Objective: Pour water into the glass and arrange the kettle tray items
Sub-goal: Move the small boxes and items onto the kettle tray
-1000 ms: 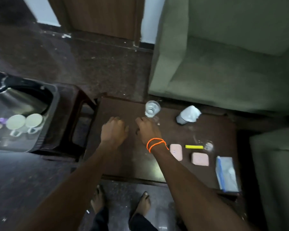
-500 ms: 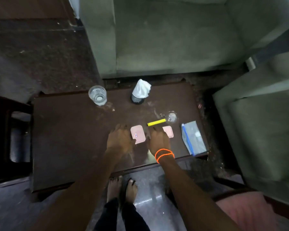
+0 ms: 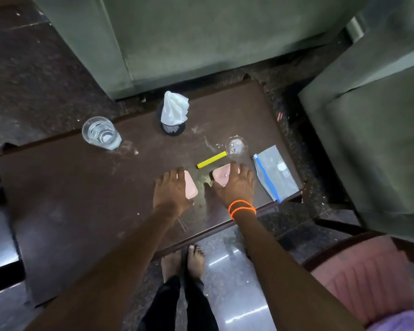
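Resting flat on the dark wooden table (image 3: 65, 187), the left hand (image 3: 170, 189) covers one pink packet (image 3: 191, 187), the right hand (image 3: 237, 185) another pink packet (image 3: 219, 174), fingers spread, neither gripping. Bare tabletop lies lower left. The water-filled glass (image 3: 101, 133) stands upright at the upper-left edge. A yellow sachet (image 3: 212, 159) points up-right. A zip bag (image 3: 274, 172) nears the right edge.

The left hand (image 3: 171, 191) covered most of 1 pink packet (image 3: 191, 189); the right hand (image 3: 234, 185) hid the near part of the other pink packet (image 3: 220, 174). Print on the zip bag (image 3: 276, 173) was too small to read. The pink-cushioned chair (image 3: 361, 280) ran off the frame's lower right.
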